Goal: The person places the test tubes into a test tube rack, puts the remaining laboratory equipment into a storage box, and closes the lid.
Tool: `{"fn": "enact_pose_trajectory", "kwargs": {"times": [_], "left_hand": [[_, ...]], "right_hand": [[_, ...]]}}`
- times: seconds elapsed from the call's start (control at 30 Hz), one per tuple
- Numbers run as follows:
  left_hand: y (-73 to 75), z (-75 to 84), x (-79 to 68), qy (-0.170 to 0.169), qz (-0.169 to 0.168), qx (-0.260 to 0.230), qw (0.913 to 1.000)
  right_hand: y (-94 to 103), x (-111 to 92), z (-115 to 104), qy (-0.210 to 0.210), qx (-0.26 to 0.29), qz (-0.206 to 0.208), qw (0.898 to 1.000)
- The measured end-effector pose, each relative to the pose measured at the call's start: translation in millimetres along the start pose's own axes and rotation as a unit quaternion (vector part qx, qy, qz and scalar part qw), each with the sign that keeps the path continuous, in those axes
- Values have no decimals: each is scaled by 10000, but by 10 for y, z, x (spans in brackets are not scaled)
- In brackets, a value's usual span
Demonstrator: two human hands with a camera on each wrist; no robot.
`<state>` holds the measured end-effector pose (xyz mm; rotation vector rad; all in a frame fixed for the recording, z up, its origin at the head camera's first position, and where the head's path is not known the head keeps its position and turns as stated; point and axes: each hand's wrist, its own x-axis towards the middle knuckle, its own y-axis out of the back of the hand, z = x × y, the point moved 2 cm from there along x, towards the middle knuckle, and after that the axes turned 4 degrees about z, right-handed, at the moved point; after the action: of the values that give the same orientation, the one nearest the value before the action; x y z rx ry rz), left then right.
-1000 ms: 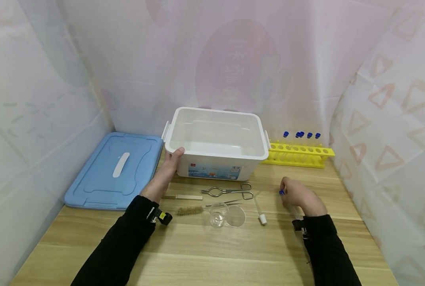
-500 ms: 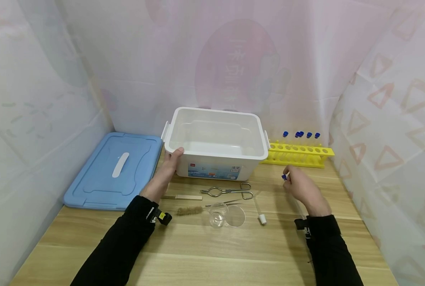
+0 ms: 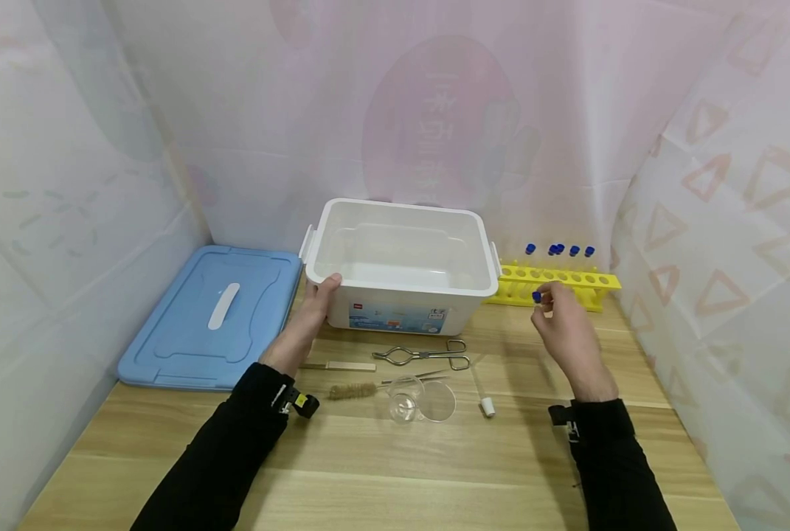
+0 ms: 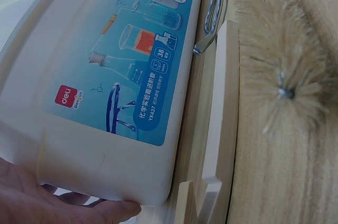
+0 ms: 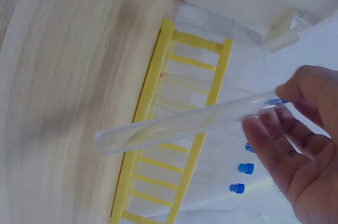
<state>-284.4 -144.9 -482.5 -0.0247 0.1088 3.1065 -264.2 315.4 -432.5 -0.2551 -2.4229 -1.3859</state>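
Observation:
My left hand (image 3: 302,328) grips the front left corner of a white plastic box (image 3: 404,304), its thumb up at the rim. In the left wrist view the fingers (image 4: 108,211) lie along the box's end, below a blue label. My right hand (image 3: 570,335) pinches a clear test tube (image 5: 174,127) near its blue cap (image 3: 537,296). The tube hangs in the air in front of a yellow test tube rack (image 3: 597,282). Several capped tubes stand in that rack, their blue caps (image 3: 574,251) above its top bar.
A blue lid (image 3: 189,324) lies left of the box. In front lie metal crucible tongs (image 3: 421,355), a wooden test tube clamp (image 3: 351,366), a bristle brush (image 3: 353,391), clear round glassware (image 3: 437,402) and a dropper with a white bulb (image 3: 487,407). Fabric walls enclose the table (image 3: 395,487).
My right hand has lifted and moved forward with the test tube, from the table's right side to in front of the rack. My left hand stays on the box.

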Motion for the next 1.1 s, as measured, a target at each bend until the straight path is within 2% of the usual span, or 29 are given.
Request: {"fn": "enact_pose_trajectory", "kwargs": {"times": [0.2, 0.3, 0.6, 0.83, 1.1], "left_hand": [[-3, 3, 12, -35, 13, 8, 10000], [-3, 12, 9, -24, 4, -4, 10000], [-7, 25, 6, -14, 51, -31, 10000], [-4, 12, 7, 10, 73, 2, 10000], [-5, 10, -1, 31, -2, -79, 10000]], "right_hand": [[37, 7, -50, 130, 279, 1001, 9945], [61, 7, -78, 159, 414, 1347, 9899], [117, 33, -167, 97, 909, 1934, 9769], [158, 111, -254, 312, 1531, 2401, 9581], [153, 252, -323, 554, 1867, 2934, 9359]]}}
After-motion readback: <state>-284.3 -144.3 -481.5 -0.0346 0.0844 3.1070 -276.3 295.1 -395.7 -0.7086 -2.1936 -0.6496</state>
